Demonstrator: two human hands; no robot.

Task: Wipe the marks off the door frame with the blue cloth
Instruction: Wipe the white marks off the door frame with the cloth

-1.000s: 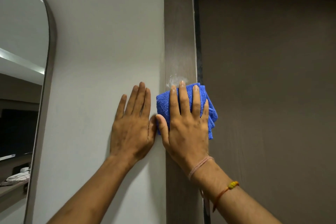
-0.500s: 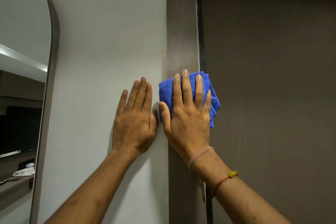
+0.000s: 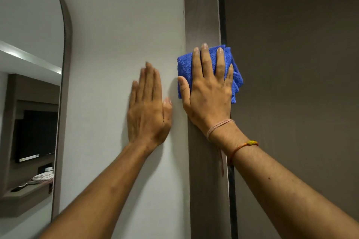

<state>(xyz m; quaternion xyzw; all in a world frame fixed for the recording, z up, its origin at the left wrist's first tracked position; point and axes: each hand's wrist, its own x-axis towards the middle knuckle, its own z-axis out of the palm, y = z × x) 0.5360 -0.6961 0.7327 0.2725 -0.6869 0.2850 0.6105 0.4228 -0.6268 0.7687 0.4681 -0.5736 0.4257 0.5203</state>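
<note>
Head view: cloth on vertical frame, right hand over it

Item: blue cloth, folded, nubbly weave, pressed flat to the door frame under the right hand, fingers spread toward 12 o'clock. Frame: matt grey-brown strip, long axis running 12 to 6 o'clock, extending above and below the cloth. Judged: strokes must follow that axis. Left hand: empty, open flat on the smooth pale wall, at 9 o'clock of the cloth, slightly blurred. No marks discernible on the visible frame.
</note>
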